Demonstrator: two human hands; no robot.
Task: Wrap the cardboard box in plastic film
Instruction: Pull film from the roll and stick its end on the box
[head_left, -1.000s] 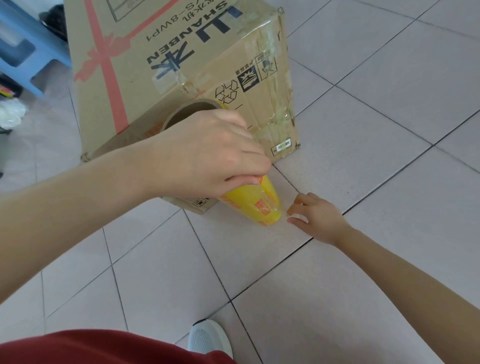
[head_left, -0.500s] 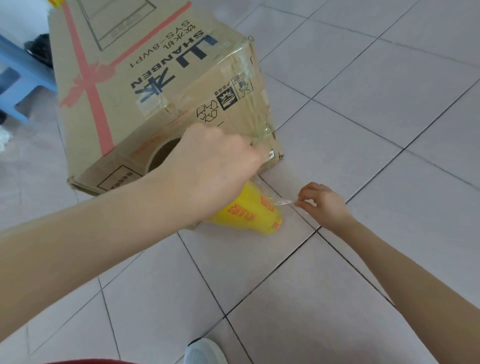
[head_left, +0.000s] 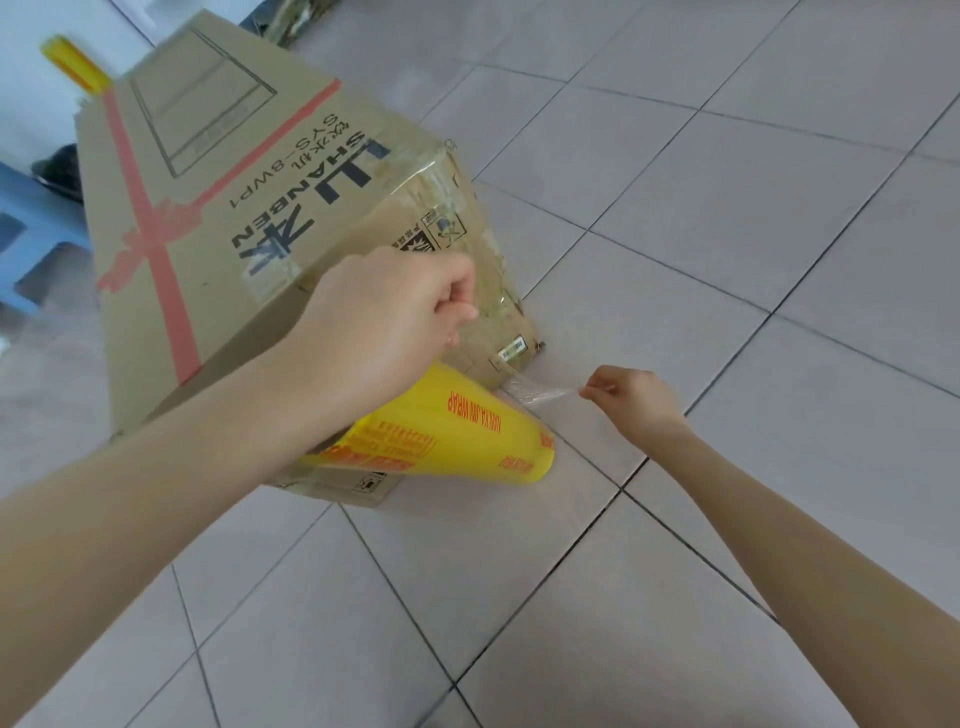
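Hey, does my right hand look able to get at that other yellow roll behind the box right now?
Probably not: the right hand pinches the film strand, and the cardboard box stands between it and the far yellow roll.

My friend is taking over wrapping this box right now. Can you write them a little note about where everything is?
Left hand holds the top end of the yellow film roll, which is tilted in front of the cardboard box on the tiled floor.
Right hand pinches the film strip, stretched out from the roll.
Done: film end pulled free.
Left: stick it to the box, then wind film round every side.
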